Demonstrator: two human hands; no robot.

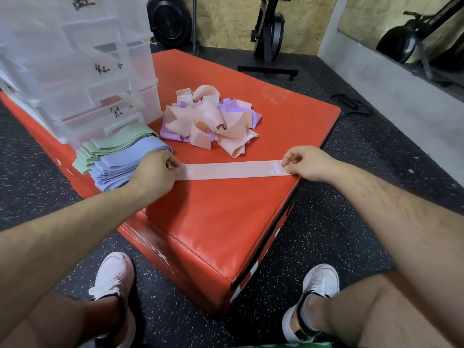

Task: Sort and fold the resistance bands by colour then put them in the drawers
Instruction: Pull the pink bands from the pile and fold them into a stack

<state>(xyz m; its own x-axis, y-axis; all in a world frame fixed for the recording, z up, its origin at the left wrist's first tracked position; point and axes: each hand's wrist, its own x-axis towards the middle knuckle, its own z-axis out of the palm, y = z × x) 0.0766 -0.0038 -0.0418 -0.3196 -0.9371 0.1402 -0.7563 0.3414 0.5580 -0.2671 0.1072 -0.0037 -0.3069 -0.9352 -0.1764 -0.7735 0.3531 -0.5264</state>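
Note:
A peach resistance band [231,170] lies stretched flat across the red padded box [213,217]. My left hand [154,172] pinches its left end and my right hand [305,163] pinches its right end near the box's edge. Behind it sits a tangled heap of peach bands [216,124] mixed with purple bands [233,108]. To the left lie two flat stacks: green bands [108,146] and blue-lilac bands [118,169], partly under my left wrist. A clear plastic drawer unit [82,79] with handwritten labels stands at the back left of the box.
The box stands on black speckled rubber flooring [326,237]. My two feet in white shoes [115,275] are on the floor in front of it. Exercise machines [268,33] stand at the back by a chipboard wall, and a mirror [414,28] is at the right.

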